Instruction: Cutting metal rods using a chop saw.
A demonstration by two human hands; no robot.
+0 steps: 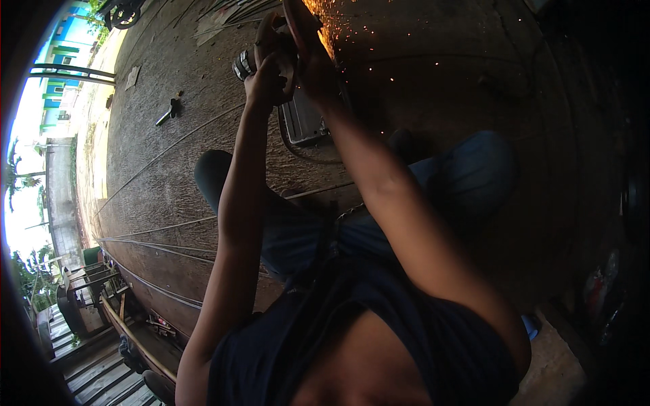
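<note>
Both my arms reach forward over my bent knees. My left hand (265,82) is closed around the body of an angle grinder (249,59), whose metallic end pokes out on the left. My right hand (313,59) grips the front of the same tool near its disc. Orange sparks (338,30) fly off to the upper right from the point of contact. The piece under the disc is hidden behind my hands. A dark boxy metal object (303,122) lies on the floor just below my hands.
Thin long metal rods (162,227) lie across the rough concrete floor (149,135). A small hand tool (168,112) rests to the left. Metal frames and scrap (95,291) stand at the lower left, near the bright outdoor opening. The right side is dark.
</note>
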